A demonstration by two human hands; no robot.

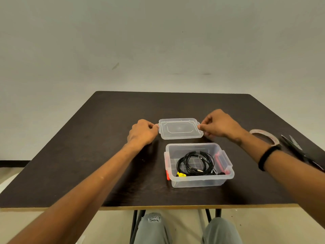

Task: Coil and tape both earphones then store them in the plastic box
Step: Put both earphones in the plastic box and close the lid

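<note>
A: Left hand fingers curled, pinching the left tab of the clear lid. Centre of frame, a bit left.

B: Right hand same deal, thumb and fingers pinching the lid's right tab. Centre, a bit right. Black band on that wrist.

A: Lid lying flat on the dark table, or barely lifted? Cannot tell. Sits just above the plastic box in frame, small gap between them.

B: Box open, lower centre-right. Red latches on both short sides.

A: Inside: black earphones coiled in loops, jack plug visible in the middle. Yellow bit at the near-left corner of the box, touching the cable. One pair or two in there? Cannot tell, loops overlap.

B: Right edge of frame: tape roll, partly hidden behind the right forearm. Scissors just right of it, dark handles running toward the frame edge.

A: Bottom centre: knees in grey jeans below the table edge. Plain wall filling the upper half.
</note>
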